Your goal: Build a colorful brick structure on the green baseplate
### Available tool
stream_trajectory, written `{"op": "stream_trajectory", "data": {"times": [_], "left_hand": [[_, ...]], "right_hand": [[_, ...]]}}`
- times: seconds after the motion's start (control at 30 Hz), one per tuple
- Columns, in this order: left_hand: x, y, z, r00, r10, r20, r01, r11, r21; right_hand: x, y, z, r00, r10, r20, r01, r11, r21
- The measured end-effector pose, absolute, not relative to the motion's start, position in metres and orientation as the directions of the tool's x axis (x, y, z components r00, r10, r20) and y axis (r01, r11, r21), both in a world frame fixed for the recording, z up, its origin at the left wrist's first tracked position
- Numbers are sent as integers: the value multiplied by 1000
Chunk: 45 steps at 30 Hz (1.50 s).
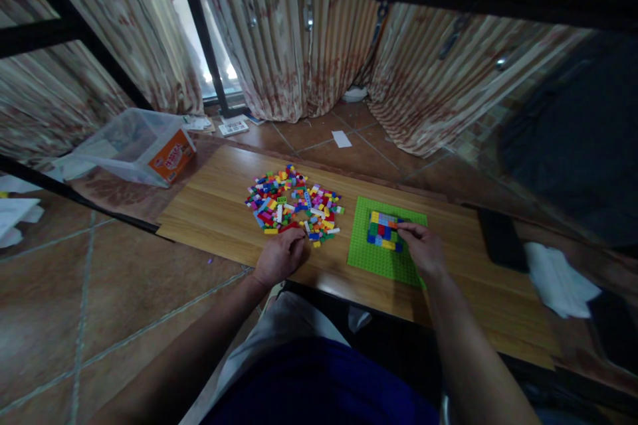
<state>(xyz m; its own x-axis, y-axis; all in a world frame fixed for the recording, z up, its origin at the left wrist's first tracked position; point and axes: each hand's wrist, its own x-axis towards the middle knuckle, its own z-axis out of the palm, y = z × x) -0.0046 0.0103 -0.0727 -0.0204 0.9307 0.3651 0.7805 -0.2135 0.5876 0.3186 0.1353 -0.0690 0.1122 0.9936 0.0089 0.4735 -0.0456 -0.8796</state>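
On the wooden table lies a green studded baseplate point(361, 239) with a flat patch of multicoloured toy bricks point(381, 229) built on it. My right hand point(423, 249) reaches over the plate from the right, thumb and finger pinched on a small orange-red toy brick point(393, 224) at the patch's upper right edge. To the left spreads a loose pile of toy bricks point(279, 202) in many colours. My left hand point(282, 255) rests curled at the pile's near edge, close to a red brick. Its fingers are closed, and anything inside them is hidden.
The wooden table point(209, 192) runs across the view. Past its left end stands a clear plastic bin point(129, 146) with an orange label. A black flat object point(501, 239) and white tissue point(561, 279) lie at the right. Patterned curtains point(299, 60) hang behind a dark metal frame.
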Motion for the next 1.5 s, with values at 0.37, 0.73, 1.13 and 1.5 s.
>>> {"op": "stream_trajectory", "data": {"times": [0.37,0.73,1.13,1.5], "left_hand": [[-4,9,-71,-16,945,327,753,-204,625],[-3,7,-69,-24,944,328,731,-207,650],[-5,7,-69,-32,935,352,745,-213,632],[-6,11,-68,-29,924,380,765,-224,603]], "right_hand": [[230,69,-42,-155,902,402,582,412,-701],[158,36,-68,-338,887,314,722,459,-518],[156,41,-66,-314,906,286,655,424,-625],[212,16,-57,-92,976,200,486,219,-846]]}}
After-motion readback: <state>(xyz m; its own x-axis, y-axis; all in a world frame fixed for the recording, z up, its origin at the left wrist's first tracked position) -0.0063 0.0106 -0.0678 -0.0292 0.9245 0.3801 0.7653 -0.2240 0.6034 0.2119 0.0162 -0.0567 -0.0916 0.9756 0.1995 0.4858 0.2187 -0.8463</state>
